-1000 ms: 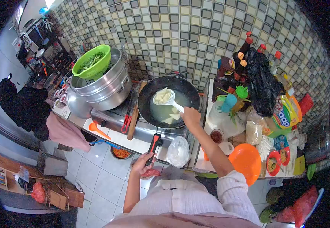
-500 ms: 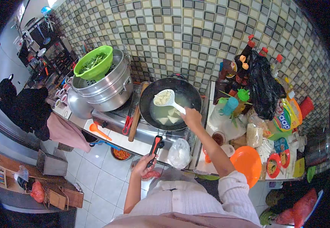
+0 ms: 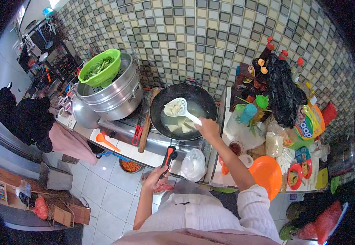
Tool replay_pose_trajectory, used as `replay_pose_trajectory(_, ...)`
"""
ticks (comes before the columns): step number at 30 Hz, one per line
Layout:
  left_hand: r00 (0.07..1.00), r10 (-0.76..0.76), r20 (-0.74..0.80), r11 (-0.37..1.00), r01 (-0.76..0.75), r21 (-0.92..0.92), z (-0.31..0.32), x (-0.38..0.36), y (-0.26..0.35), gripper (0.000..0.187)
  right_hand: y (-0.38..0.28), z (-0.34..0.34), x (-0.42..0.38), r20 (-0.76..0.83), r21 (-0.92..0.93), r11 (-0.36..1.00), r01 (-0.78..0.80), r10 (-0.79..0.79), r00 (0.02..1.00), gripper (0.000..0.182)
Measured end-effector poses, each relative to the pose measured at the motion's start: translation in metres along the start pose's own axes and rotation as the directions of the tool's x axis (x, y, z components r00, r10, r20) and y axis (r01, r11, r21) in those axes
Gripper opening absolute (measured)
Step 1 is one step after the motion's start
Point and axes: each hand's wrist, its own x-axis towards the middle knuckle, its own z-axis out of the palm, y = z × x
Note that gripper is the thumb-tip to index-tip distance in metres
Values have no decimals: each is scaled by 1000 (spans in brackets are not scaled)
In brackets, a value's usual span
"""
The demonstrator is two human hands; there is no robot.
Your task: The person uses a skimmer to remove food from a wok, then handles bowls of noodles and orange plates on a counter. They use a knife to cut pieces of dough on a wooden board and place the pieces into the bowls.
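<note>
A black wok (image 3: 205, 94) sits on the stove with cloudy liquid and pale pieces (image 3: 185, 125) in it. My left hand (image 3: 157, 178) is closed round the wok's black and red handle (image 3: 168, 157). In my right hand (image 3: 208, 129) is the handle of a white slotted ladle (image 3: 182, 109), whose bowl is over the wok and holds several pale pieces. A wooden rolling pin or stick (image 3: 145, 132) lies left of the wok, beside red-handled scissors or tongs (image 3: 137, 134).
At the left, a steamer pot (image 3: 114, 100) carries a green basket (image 3: 100, 68) of leaves. An orange ladle (image 3: 107, 141) lies on the front edge. A white plastic bag (image 3: 193, 165) rests near the handle. Bottles, a black bag (image 3: 284, 92) and an orange plate (image 3: 266, 177) are at the right.
The ladle's bowl has shifted slightly left and down in the wok, and my right hand has moved slightly with it. My left hand keeps its hold.
</note>
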Motion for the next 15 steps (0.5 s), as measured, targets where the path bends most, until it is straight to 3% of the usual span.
replay_pose_trajectory(7,1000,-17,13,999,18,-49,3,-2,2,23,-4,-27,-3,-37,-303,951,69,-84,996,20)
replay_pose_trajectory(9,1000,-11,9,998,11,-54,1,0,0,23,1,-33,0,-160,-432,898,84,-168,973,17)
replay_pose_trajectory(13,1000,-6,14,999,7,-54,-2,1,-1,23,16,-53,9,-239,-600,789,129,-331,913,5)
replay_pose_trajectory(15,1000,-12,0,998,12,-55,-2,1,-2,23,25,-63,14,-238,-569,808,152,-340,910,3)
